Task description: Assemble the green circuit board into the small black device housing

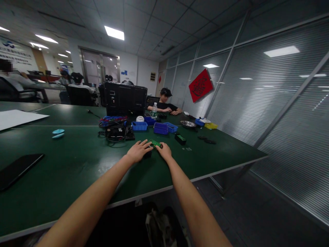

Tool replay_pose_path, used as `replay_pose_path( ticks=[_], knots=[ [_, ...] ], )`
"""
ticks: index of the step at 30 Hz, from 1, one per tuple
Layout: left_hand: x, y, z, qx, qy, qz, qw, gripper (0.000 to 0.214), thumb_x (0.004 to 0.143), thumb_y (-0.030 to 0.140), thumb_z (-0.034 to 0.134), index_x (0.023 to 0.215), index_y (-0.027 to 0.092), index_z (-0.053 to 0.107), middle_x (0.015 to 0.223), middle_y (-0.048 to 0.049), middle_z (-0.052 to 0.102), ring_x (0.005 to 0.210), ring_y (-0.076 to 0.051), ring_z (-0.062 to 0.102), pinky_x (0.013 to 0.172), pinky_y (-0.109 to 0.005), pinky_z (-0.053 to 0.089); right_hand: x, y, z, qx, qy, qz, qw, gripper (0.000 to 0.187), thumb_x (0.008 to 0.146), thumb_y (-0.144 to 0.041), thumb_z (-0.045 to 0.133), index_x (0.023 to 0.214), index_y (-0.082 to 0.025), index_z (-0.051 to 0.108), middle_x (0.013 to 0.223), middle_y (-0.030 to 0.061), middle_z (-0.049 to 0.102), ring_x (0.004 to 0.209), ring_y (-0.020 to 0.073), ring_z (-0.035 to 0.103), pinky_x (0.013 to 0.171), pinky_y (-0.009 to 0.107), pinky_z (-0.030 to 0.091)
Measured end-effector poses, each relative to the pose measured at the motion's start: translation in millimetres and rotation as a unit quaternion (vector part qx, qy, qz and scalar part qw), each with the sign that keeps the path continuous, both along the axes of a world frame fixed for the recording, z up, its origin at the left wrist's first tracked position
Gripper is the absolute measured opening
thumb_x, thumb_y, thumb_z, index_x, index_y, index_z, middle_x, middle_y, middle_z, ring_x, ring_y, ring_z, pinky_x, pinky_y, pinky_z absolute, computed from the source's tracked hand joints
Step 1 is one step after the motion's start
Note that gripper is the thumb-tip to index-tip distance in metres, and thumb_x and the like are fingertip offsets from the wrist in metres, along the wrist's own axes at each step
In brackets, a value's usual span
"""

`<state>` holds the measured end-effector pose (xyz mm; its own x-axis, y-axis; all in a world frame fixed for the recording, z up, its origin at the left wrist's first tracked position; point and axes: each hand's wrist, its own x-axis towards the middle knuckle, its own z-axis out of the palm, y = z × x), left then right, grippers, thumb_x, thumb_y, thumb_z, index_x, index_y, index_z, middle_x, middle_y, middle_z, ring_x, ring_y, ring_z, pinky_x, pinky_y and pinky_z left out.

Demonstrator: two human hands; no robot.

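Note:
Both my arms reach forward over a dark green table (77, 164). My left hand (138, 150) lies with fingers stretched toward a small green circuit board (155, 143) and touches its left end. My right hand (164, 151) is closed on the board's right end, pinching it. A small black block (147, 154) sits under or beside the board, mostly hidden by my left hand.
Blue trays (139, 126) (161, 128), a black device with cables (115, 133), a black part with a green top (180, 138), a metal bowl (188, 124) and a monitor's back (125, 99) stand beyond. A dark tablet (16, 169) lies left. A person sits at the far end.

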<state>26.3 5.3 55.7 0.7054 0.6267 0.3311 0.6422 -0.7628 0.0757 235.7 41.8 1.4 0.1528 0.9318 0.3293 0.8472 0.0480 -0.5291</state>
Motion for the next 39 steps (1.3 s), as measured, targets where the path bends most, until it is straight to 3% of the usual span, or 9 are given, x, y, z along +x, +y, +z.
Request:
replay_pose_path(
  ticks=[3,8,14,19,22,25,29,32,39],
  knots=[
    [2,2,-2.5,-0.003,0.01,-0.008,1.0,0.039,0.077,0.009,0.041,0.106,0.03,0.055,0.134,0.0003,0.041,0.128,-0.019,0.028,0.101,-0.042,0.022,1,1,-1.8,0.01,-0.002,0.003,1.0,0.041,0.076,-0.048,0.05,0.104,-0.019,0.056,0.093,0.0056,0.059,0.083,0.0161,0.054,0.069,0.024,0.038],
    [-5,-6,-5.1,0.008,0.02,0.015,1.0,0.03,0.079,0.011,0.041,0.101,0.027,0.054,0.12,-0.0047,0.051,0.114,-0.02,0.042,0.092,-0.036,0.032,1,2,-2.5,0.007,0.0,0.002,1.0,0.04,0.076,-0.048,0.051,0.102,-0.019,0.056,0.092,0.005,0.059,0.082,0.016,0.054,0.067,0.024,0.038],
    [-13,-25,-3.0,0.061,0.021,0.048,0.997,0.019,0.078,0.021,0.05,0.097,0.023,0.054,0.099,-0.0101,0.054,0.102,-0.024,0.046,0.091,-0.039,0.029,0,0,0.9,0.0,0.002,0.003,1.0,0.04,0.076,-0.049,0.05,0.102,-0.019,0.057,0.093,0.0053,0.059,0.082,0.016,0.054,0.065,0.023,0.037],
    [-29,-29,3.5,0.033,-0.004,0.041,0.999,0.052,0.061,0.04,0.069,0.109,0.026,0.051,0.115,-0.0097,0.05,0.11,-0.027,0.042,0.094,-0.04,0.028,1,-1,2.7,-0.001,0.008,0.006,1.0,0.041,0.075,-0.049,0.05,0.103,-0.019,0.057,0.092,0.0052,0.058,0.082,0.0166,0.054,0.064,0.024,0.038],
    [-41,-19,4.4,-0.003,-0.046,0.076,0.996,0.07,0.056,0.046,0.07,0.119,0.027,0.045,0.133,-0.009,0.037,0.12,-0.028,0.035,0.097,-0.039,0.027,1,-2,3.7,-0.004,0.009,0.006,1.0,0.045,0.075,-0.051,0.05,0.106,-0.019,0.056,0.093,0.006,0.058,0.083,0.017,0.054,0.066,0.024,0.039],
    [-48,-6,-1.5,-0.062,-0.07,0.115,0.989,0.081,0.055,0.045,0.07,0.126,0.023,0.039,0.137,-0.0106,0.034,0.124,-0.028,0.033,0.099,-0.038,0.027,0,-3,4.4,0.014,-0.002,0.008,1.0,0.053,0.074,-0.053,0.051,0.114,-0.019,0.052,0.1,0.0078,0.055,0.09,0.0184,0.052,0.073,0.026,0.039],
    [-45,2,-15.2,-0.136,-0.097,0.129,0.977,0.079,0.057,0.037,0.067,0.128,0.017,0.038,0.132,-0.0128,0.042,0.119,-0.026,0.04,0.099,-0.034,0.031,-2,-4,3.7,0.029,-0.03,0.016,0.999,0.057,0.074,-0.053,0.051,0.119,-0.018,0.049,0.104,0.0099,0.05,0.1,0.0211,0.048,0.084,0.029,0.037],
    [-41,1,-26.3,-0.146,-0.144,0.127,0.97,0.071,0.059,0.03,0.064,0.125,0.014,0.042,0.125,-0.0127,0.047,0.114,-0.024,0.046,0.097,-0.031,0.035,-3,-2,2.0,0.035,-0.038,0.018,0.998,0.054,0.076,-0.049,0.051,0.119,-0.017,0.049,0.105,0.0101,0.048,0.1,0.0211,0.048,0.086,0.029,0.036],
    [-41,-3,-44.8,-0.191,-0.256,0.148,0.936,0.073,0.061,0.023,0.061,0.129,0.018,0.035,0.116,-0.0082,0.054,0.106,-0.021,0.052,0.093,-0.034,0.039,-6,0,1.0,0.04,-0.023,0.019,0.999,0.042,0.075,-0.044,0.054,0.105,-0.015,0.058,0.098,0.0097,0.048,0.09,0.02,0.051,0.084,0.029,0.039]
  ],
)
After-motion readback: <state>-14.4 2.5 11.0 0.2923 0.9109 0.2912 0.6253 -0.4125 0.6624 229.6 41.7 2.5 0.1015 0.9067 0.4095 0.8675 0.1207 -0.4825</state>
